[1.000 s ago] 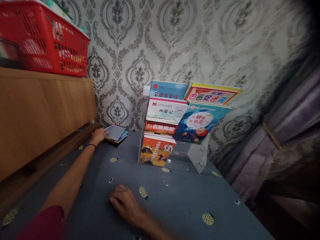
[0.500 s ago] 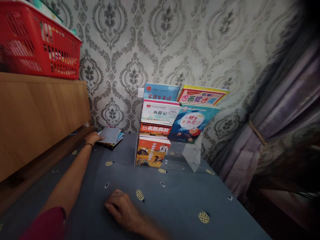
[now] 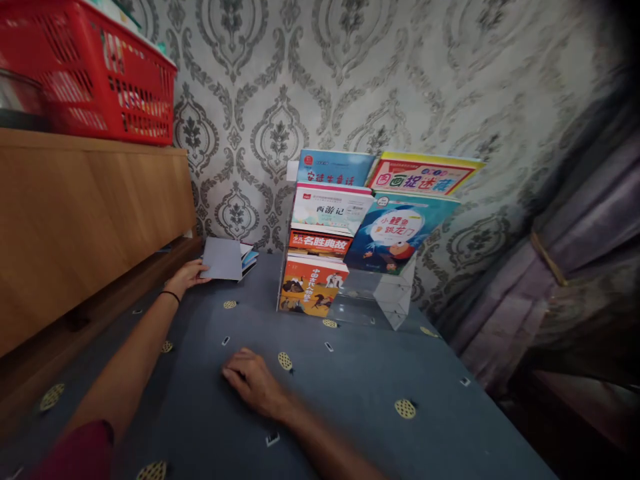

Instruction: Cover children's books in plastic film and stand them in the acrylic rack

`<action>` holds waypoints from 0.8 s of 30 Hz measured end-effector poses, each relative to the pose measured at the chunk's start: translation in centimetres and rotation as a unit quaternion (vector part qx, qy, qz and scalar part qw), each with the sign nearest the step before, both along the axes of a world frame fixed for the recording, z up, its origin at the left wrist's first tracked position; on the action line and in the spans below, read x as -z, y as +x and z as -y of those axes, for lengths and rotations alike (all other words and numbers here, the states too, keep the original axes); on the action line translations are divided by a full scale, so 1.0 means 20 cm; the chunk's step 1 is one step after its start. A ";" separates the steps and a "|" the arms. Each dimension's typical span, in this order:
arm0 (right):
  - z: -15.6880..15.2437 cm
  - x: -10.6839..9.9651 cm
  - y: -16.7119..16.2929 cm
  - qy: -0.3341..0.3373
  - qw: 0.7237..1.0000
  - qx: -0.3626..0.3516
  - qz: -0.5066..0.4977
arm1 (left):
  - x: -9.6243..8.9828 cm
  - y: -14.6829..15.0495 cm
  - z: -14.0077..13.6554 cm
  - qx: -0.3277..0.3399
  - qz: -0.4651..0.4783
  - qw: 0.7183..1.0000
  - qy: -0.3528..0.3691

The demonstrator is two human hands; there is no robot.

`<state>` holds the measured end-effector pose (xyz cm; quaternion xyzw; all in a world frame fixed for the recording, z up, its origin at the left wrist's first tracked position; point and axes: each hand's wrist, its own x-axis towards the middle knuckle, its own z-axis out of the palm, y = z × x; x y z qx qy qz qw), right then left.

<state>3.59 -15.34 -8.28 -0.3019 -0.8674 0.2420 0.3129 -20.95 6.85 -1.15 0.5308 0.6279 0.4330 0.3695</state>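
Observation:
My left hand point(image 3: 190, 275) reaches far out and pinches the near left edge of a grey-covered book point(image 3: 223, 259). That book is lifted a little over a small pile of books point(image 3: 249, 259), whose edges show at its right. My right hand point(image 3: 254, 381) rests on the blue patterned cloth point(image 3: 350, 373), fingers curled in, with nothing visible in them. Ahead of it stands a clear acrylic book rack point(image 3: 395, 293). Its left column holds several books, with an orange one point(image 3: 314, 287) lowest; a blue picture book point(image 3: 395, 233) leans on the right.
At the left is a wooden cabinet point(image 3: 95, 227) with a red plastic basket point(image 3: 145, 110) on top. Patterned wallpaper point(image 3: 280, 133) covers the wall behind the rack. A grey curtain point(image 3: 525, 307), tied back, hangs at the right.
My left hand has drawn the grey book slightly toward me and raised it off the pile. The right hand stays curled on the cloth. The whole view has shifted a little.

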 end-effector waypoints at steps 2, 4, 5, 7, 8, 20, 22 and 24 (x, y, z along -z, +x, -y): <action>0.01 -0.01 0.00 -0.006 1.000 -0.001 -0.002 | 0.02 -0.01 0.10 -0.001 0.029 0.999 -0.024; 0.01 -0.02 0.00 -0.013 1.000 0.007 -0.006 | 0.04 -0.02 0.20 -0.003 0.051 0.998 -0.020; 0.01 -0.02 0.01 -0.016 1.000 0.018 -0.008 | 0.05 -0.02 0.25 -0.004 0.059 0.998 -0.012; 0.01 -0.02 0.01 -0.021 0.999 0.048 -0.014 | 0.06 -0.03 0.35 -0.007 0.072 0.997 0.007; 0.01 -0.03 0.01 -0.022 0.997 0.066 -0.019 | 0.07 -0.03 0.41 -0.009 0.072 0.997 0.024; 0.32 -0.20 0.24 0.135 0.985 0.036 -0.096 | 0.26 0.12 1.22 0.202 -0.390 0.887 0.141; 0.36 -0.17 0.27 0.132 0.989 0.033 -0.059 | 0.29 0.16 1.29 0.227 -0.412 0.871 0.142; 0.37 -0.12 0.29 0.135 0.990 0.045 -0.017 | 0.30 0.18 1.32 0.225 -0.420 0.867 0.144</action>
